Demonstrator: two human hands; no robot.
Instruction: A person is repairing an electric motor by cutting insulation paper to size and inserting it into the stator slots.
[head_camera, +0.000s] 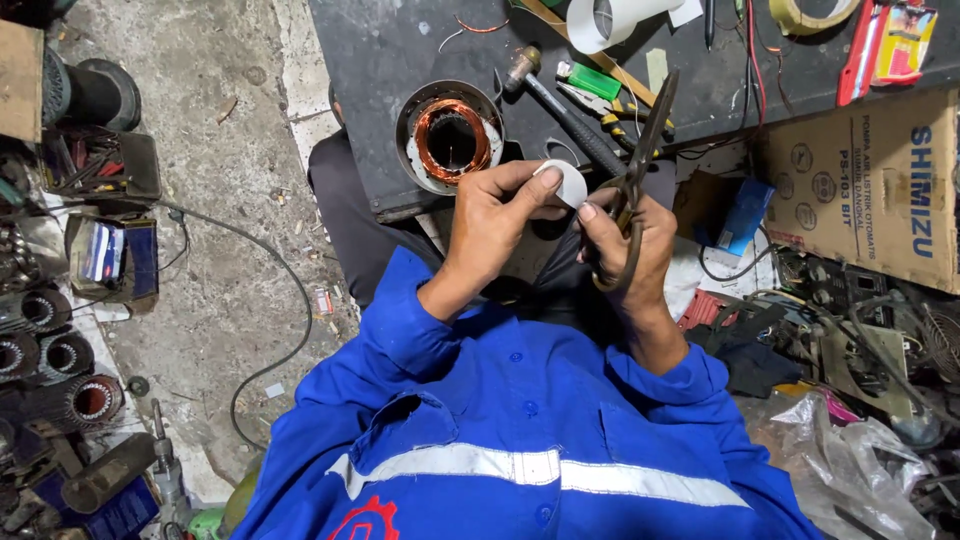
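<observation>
My left hand (497, 222) pinches a small white piece of sheet material (566, 183) between thumb and fingers. My right hand (628, 243) grips a pair of dark metal scissors (640, 150), blades pointing up and away, and its fingertips also touch the white piece. Both hands are held above my lap, just in front of the dark workbench (390, 60). A motor stator with copper windings (452, 136) sits on the bench edge, just left of my left hand.
On the bench lie a hammer (560, 105), pliers with green grips (600, 95), a white roll (615, 18) and a tape ring (810, 12). A cardboard box (870, 185) stands right. More stators (60, 370) and tool trays (100, 165) sit on the concrete floor left.
</observation>
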